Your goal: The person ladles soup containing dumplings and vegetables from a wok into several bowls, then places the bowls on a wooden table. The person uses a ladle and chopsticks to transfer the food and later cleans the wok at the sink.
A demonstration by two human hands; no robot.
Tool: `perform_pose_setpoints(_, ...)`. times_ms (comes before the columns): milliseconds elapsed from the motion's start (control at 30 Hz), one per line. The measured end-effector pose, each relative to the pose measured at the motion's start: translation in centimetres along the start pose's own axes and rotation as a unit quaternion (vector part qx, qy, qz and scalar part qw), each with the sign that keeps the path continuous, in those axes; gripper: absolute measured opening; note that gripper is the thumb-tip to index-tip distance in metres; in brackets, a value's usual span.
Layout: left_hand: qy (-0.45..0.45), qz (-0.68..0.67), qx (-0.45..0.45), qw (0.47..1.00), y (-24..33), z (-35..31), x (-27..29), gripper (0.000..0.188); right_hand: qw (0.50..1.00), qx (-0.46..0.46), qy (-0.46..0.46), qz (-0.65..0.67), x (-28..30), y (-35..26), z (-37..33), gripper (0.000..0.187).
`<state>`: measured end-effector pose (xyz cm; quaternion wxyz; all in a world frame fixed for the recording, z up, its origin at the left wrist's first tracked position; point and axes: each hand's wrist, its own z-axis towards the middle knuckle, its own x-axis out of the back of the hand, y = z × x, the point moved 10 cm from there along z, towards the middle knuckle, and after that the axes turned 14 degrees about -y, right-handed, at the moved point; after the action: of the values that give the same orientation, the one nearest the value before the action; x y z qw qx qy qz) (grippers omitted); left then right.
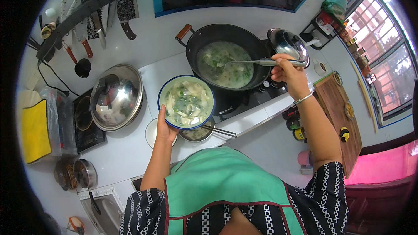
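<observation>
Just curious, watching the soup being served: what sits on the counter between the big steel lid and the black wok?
In the head view, the blue-rimmed bowl of soup, held up by the left hand, sits between the steel lid and the wok.

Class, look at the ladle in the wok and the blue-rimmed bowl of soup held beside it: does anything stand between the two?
Nothing visible does. The ladle, held by the right hand, lies in the black wok. The left hand holds the bowl right at the wok's near rim, with no object between them.
</observation>
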<state>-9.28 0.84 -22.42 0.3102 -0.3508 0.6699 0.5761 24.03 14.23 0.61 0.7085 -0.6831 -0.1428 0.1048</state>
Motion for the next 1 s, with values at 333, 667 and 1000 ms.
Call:
perform_pose_setpoints(333, -0.014, -0.014, 0.007, 1.000, -0.6, 0.1, -0.1, 0.058, 0.999, 0.026, -0.022, -0.034, -1.1, -4.7, -4.2, 0.019)
perform_pose_setpoints(667, 0.002, -0.014, -0.003, 1.000, 0.0, -0.2, 0.2, 0.057, 0.882, 0.217, -0.219, -0.357, -9.8, -6.9, -9.3, 0.014)
perform_pose_setpoints(1000, 0.016, -0.016, -0.011, 1.000, 0.7, -0.5, 0.3, 0.058, 0.892, 0.266, -0.219, -0.294, -7.9, -7.0, -8.9, 0.015)
